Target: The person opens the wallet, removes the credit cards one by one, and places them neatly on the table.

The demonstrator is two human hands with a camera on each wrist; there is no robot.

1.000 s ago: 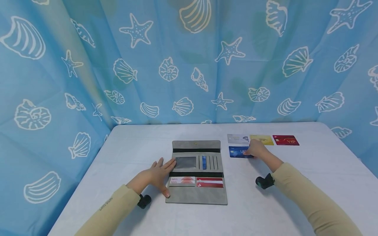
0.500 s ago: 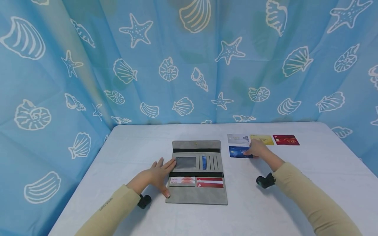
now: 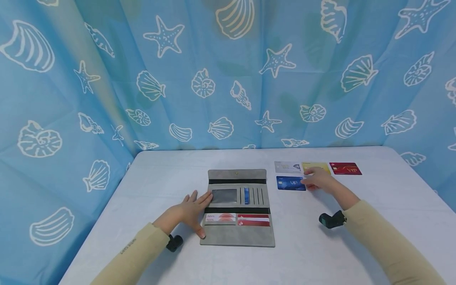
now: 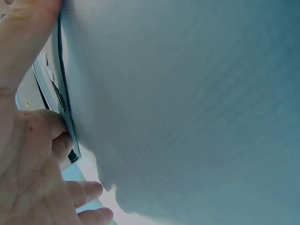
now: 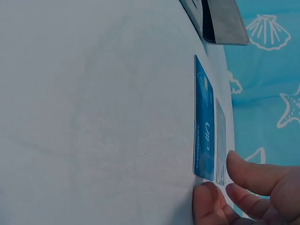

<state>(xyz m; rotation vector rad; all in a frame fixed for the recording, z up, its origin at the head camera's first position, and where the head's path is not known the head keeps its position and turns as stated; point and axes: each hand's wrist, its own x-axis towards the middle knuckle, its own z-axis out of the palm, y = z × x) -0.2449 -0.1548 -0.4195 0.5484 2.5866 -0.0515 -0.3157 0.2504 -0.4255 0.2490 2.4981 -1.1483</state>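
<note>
My left hand [image 3: 192,213] lies spread along the left edge of an unfolded grey wallet [image 3: 236,236], fingertips and thumb on its border. In the left wrist view, fingers [image 4: 44,124] overlap the wallet's edge. A white-and-red card [image 3: 220,217] and a red-and-white card [image 3: 253,220] sit in the lower pockets; a blue card [image 3: 246,196] shows in an upper slot. On the table, a blue VIP card [image 3: 290,183] lies flat, with my right hand [image 3: 318,180] at its right end. The right wrist view shows the thumb [image 5: 251,174] lifted apart from the fingers, with fingertips right at the card's short edge.
Behind the blue VIP card are a silver card [image 3: 286,167], a gold card [image 3: 320,165] partly hidden by the right hand, and a red VIP card [image 3: 345,168]. All lie on the white table [image 3: 160,170]. A blue shell-patterned curtain [image 3: 221,99] hangs behind.
My right hand has slid right, off the blue VIP card's face to its right edge, uncovering the lettering. The card stays in place. My left hand has not moved.
</note>
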